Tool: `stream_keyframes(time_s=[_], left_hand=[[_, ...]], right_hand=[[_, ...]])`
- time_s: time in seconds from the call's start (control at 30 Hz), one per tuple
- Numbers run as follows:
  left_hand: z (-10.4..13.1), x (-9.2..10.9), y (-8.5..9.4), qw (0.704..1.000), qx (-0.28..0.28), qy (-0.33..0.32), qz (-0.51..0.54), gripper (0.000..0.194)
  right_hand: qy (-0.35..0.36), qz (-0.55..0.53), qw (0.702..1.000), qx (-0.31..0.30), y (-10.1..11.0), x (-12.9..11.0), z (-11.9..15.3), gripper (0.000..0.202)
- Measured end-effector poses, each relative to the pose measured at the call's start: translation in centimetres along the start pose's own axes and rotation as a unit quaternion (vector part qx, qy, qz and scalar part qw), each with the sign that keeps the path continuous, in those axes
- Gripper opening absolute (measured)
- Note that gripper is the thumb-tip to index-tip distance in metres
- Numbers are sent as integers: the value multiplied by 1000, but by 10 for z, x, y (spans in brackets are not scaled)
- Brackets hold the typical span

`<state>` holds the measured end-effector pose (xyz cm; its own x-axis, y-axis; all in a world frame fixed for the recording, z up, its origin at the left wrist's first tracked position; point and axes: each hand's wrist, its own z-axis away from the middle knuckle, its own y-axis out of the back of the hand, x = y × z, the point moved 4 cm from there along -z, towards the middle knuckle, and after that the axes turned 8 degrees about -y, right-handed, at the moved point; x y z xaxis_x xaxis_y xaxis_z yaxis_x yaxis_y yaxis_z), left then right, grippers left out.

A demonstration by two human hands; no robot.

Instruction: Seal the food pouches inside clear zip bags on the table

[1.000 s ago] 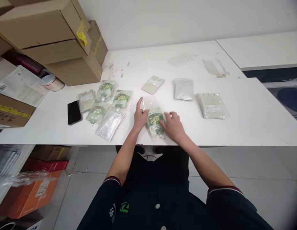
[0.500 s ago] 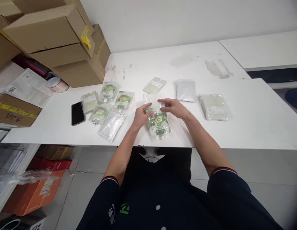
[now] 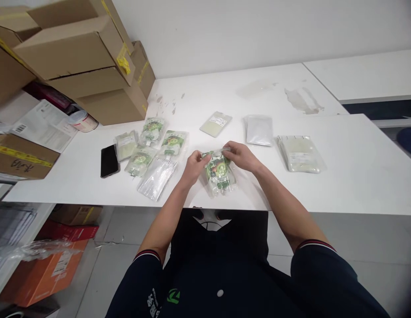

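Observation:
Between my hands, near the table's front edge, lies a green-printed pouch in a clear plastic bag (image 3: 221, 174). My left hand (image 3: 195, 166) pinches the bag's upper left corner, thumb on top. At its upper right edge my right hand (image 3: 240, 155) grips the plastic with closed fingers. The bag's far edge now runs folded between the two hands. To the left lie clear empty-looking plastic bags (image 3: 157, 176) and several bagged green pouches, one of them a kiwi-printed pouch (image 3: 173, 143). Beyond my hands is a pale green labelled packet (image 3: 216, 123).
A stack of clear bags (image 3: 258, 130) and a stack of labelled packets (image 3: 299, 154) lie to the right. A black phone (image 3: 109, 161) sits at the left, near cardboard boxes (image 3: 82, 57) and a round tin (image 3: 82, 121). The white table's (image 3: 351, 185) front edge is close to me.
Both hands have closed on the bag's top. Its clear upper flap, which stretched out flat beyond the fingers, is now folded down toward the pouch. The camera view has shifted slightly.

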<state>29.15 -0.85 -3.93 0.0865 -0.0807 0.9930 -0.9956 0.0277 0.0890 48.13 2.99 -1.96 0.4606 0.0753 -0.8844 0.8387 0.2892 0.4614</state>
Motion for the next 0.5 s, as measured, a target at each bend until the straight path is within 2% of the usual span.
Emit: stream_keyframes(time_s=[0.1, 0.17, 0.23, 0.3, 0.37, 0.43, 0.5], left_hand=[[9, -9, -13, 986, -40, 56, 153, 59], [8, -11, -13, 984, -29, 58, 168, 63], [-3, -10, -3, 988, -4, 50, 147, 59], [-25, -8, 14, 994, 13, 41, 104, 53], [-57, -4, 40, 998, 39, 32, 43, 45], [-95, 1, 72, 993, 109, 13, -42, 36], [-132, 4, 103, 975, 188, 20, -119, 32]], right_hand=[[-17, -76, 996, 39, -10, 9, -13, 22], [-34, -116, 991, 57, -18, 15, -21, 23], [-63, -153, 984, 61, -23, 19, -27, 26], [-91, -196, 976, 38, -24, 18, -31, 33], [-102, -220, 970, 2, -18, 14, -34, 42], [-95, -203, 975, -14, -4, 10, -40, 43], [-80, -138, 987, 17, 16, 8, -53, 32]])
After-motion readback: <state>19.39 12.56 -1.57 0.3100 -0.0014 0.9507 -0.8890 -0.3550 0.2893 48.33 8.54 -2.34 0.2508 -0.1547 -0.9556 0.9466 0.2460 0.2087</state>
